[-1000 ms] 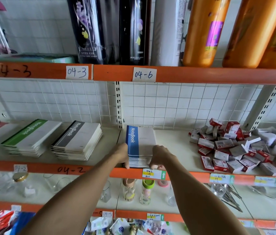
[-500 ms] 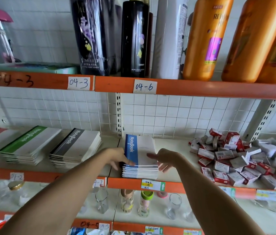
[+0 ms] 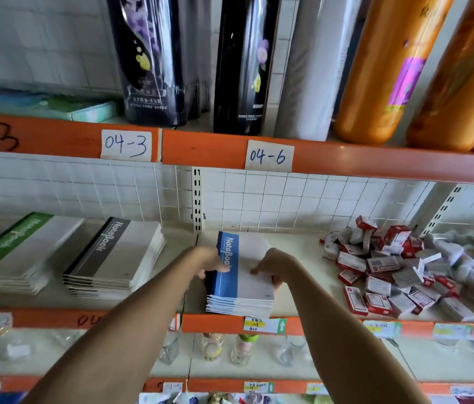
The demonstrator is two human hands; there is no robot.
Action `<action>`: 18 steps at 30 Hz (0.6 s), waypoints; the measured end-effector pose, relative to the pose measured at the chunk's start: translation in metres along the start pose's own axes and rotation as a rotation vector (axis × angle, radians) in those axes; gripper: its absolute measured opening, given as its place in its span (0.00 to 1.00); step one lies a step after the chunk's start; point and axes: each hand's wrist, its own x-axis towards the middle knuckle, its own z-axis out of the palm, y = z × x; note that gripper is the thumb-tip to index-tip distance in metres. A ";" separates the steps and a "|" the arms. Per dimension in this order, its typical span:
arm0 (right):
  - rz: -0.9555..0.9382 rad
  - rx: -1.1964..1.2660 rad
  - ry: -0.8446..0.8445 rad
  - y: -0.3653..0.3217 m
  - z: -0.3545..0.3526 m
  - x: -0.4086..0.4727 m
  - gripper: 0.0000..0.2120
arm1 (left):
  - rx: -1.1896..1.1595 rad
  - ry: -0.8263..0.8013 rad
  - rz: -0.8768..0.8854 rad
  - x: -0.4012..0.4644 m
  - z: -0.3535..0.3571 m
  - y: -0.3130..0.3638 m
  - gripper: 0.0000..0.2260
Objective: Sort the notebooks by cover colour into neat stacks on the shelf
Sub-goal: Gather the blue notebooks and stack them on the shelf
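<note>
Now squaring blue stack [image 3: 240,282] at shelf [image 3: 294,252] front edge. Left hand [image 3: 211,262] rests fingers on spine side, right hand [image 3: 270,265] curls over right edge. Press sides evenly, align corners; green [image 3: 11,252] and grey [image 3: 116,258] stacks lie left.

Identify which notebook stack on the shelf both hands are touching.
The blue-spined stack, flanked by the left hand and right hand. The grey-spined stack and green-spined stack lie untouched to its left.

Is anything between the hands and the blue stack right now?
Nothing visible. The left hand lies on the blue stack at its spine side, and the right hand rests on its right edge.
</note>
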 end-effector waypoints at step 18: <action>0.125 0.340 0.007 0.001 -0.002 0.009 0.18 | -0.552 0.153 0.001 0.005 0.006 0.012 0.26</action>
